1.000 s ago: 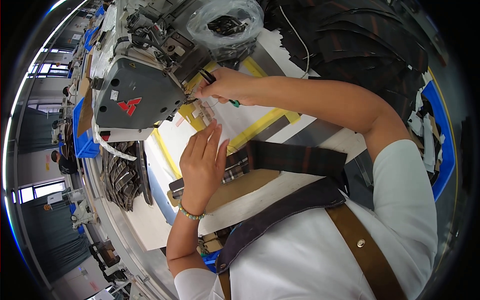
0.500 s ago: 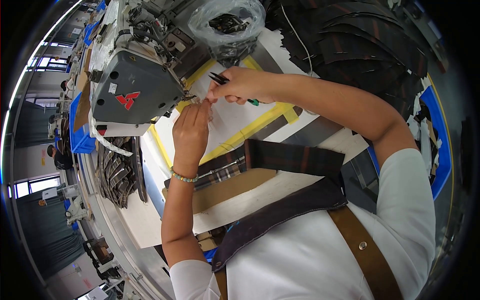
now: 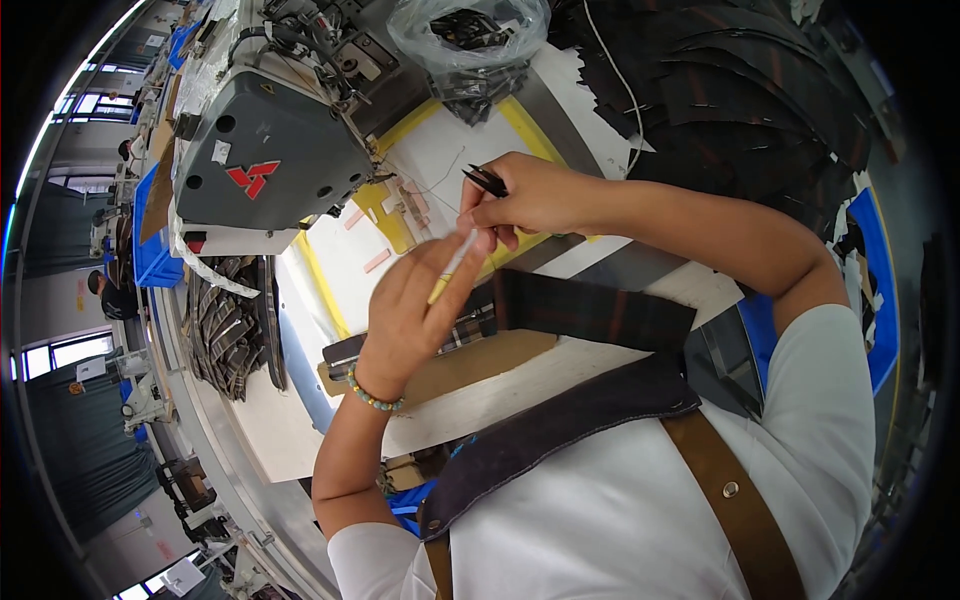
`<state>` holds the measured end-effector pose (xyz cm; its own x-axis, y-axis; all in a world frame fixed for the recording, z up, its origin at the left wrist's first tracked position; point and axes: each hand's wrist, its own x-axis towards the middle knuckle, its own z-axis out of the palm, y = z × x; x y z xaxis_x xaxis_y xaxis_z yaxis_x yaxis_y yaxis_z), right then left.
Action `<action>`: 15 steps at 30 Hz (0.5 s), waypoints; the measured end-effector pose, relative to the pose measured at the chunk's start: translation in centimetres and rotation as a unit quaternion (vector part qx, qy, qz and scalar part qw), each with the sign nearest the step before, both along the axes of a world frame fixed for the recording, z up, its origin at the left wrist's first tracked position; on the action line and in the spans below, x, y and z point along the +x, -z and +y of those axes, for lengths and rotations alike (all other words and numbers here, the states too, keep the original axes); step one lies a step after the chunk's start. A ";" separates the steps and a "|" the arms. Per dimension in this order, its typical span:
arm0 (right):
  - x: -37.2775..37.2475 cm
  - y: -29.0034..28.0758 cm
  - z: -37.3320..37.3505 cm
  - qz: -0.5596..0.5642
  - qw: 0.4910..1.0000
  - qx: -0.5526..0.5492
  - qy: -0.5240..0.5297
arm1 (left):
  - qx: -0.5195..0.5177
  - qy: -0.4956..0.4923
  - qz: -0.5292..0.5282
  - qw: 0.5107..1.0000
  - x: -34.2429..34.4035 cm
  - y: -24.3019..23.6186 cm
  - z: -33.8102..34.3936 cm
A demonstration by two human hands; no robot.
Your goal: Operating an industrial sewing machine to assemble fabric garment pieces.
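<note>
My right hand (image 3: 530, 195) is closed around dark pointed thread snips (image 3: 486, 181), whose two black tips stick out past the fingers. Its fingertips meet those of my left hand (image 3: 415, 300) over the front part of a white sheet (image 3: 340, 262) edged with yellow tape. My left thumb and forefinger are pinched together; whatever lies between them is too small to make out. Fine loose thread (image 3: 447, 172) runs above the sheet behind my hands. Below them lie dark plaid fabric pieces (image 3: 600, 310), one with a lighter check strip, over brown card (image 3: 480, 368).
A grey sewing machine head (image 3: 265, 160) stands at the left, beside small pink pieces (image 3: 377, 261) on the sheet. Behind is a clear plastic bag (image 3: 470, 40) of dark scraps. Dark fabric panels (image 3: 740, 90) are piled at right; plaid pieces (image 3: 225, 335) are stacked left.
Both hands have come away from the machine's needle area, toward me and to the right, fingertips still together. The pink pieces and yellow patch by the machine now show.
</note>
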<state>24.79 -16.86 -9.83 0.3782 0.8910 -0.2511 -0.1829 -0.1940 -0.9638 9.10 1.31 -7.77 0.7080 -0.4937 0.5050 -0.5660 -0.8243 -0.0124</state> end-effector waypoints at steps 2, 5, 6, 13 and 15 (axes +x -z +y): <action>0.0 -0.3 -1.0 -0.031 0.999 -0.002 -0.014 | -0.020 -0.072 0.033 0.997 1.0 -0.2 0.2; -0.3 -1.6 -2.3 -0.084 0.995 -0.028 -0.039 | -0.059 -0.066 0.072 0.993 2.6 -0.1 -0.1; -0.4 -2.0 -2.7 -0.104 0.992 -0.053 -0.046 | -0.068 -0.053 0.055 0.995 2.7 0.3 -0.1; 2.7 0.4 -5.9 -0.548 0.830 -0.090 0.054 | -0.116 -0.080 0.024 0.990 1.2 0.1 0.7; 3.3 0.6 -6.0 -0.572 0.814 -0.053 0.085 | -0.121 -0.113 0.022 0.986 0.8 -0.3 1.0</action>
